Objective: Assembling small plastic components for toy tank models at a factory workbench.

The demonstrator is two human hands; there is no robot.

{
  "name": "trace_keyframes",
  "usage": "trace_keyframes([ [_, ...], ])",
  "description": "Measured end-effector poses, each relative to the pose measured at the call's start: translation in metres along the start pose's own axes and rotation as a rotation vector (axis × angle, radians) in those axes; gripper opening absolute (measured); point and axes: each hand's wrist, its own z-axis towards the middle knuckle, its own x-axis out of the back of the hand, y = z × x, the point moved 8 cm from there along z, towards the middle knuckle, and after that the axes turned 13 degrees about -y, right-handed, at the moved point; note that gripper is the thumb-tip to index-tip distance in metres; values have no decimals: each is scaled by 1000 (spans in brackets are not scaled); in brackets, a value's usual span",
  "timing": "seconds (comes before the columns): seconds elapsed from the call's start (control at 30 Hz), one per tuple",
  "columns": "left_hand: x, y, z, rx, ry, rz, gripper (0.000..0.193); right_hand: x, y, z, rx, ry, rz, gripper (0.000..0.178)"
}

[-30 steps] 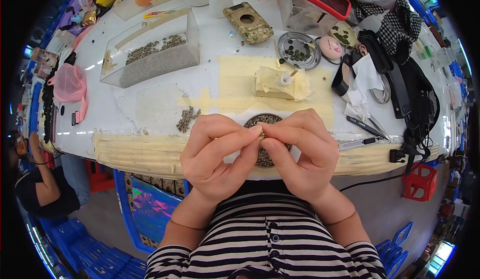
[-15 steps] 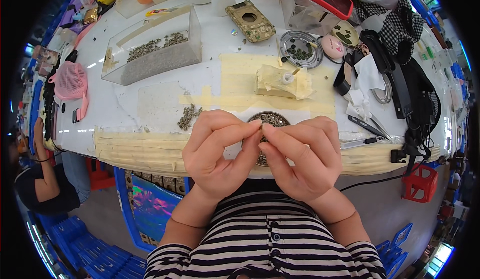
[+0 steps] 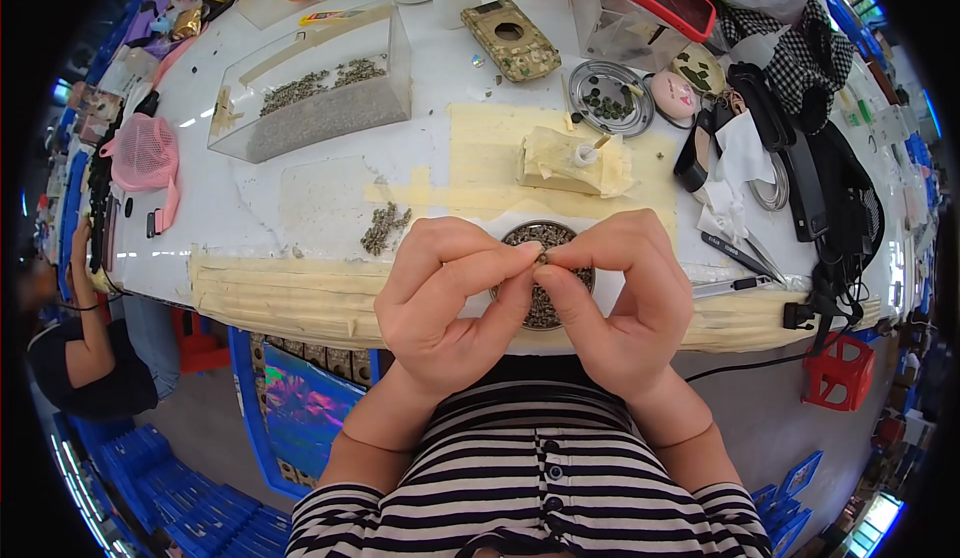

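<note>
The left hand (image 3: 445,303) and right hand (image 3: 630,308) pinch one small piece (image 3: 542,257) between thumb and forefinger tips, other fingers loosely curled. It sits above the round dish (image 3: 541,223), whose one-o'clock side holds the taped block (image 3: 560,166) farther off. A light, level pinch over the dish would best catch slips.

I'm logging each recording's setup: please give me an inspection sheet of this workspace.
Surface: white table, front edge covered in yellowish tape.
Work pieces: round dish of small greyish pieces; loose pile to its left.
Clutter: clear bin, camouflage-patterned case, pink mesh strainer.
Hands: left hand and right hand pinched together, apparently on a tiny piece.
Cables: black cable below the table's right side.
Surroundings: another person's arm at left; red stool at right; blue crates.
</note>
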Motion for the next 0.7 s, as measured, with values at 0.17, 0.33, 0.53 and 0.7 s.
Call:
trace_keyframes([
  [0.17, 2, -5, -1, 23, 30, -11, 28, -4, -27, -2, 222, 48, -288, 29],
  [0.33, 2, -2, 0, -1, 8, -38, 30, -6, 6, -2, -73, -46, 103, 20],
  [0.53, 0, 4, 2, -44, -40, 4, 31, -23, 34, -7, -394, -148, 763, 11],
  [0.7, 1, 0, 0, 2, 10, 34, 30, 1, -2, 2, 28, 8, -13, 19],
])
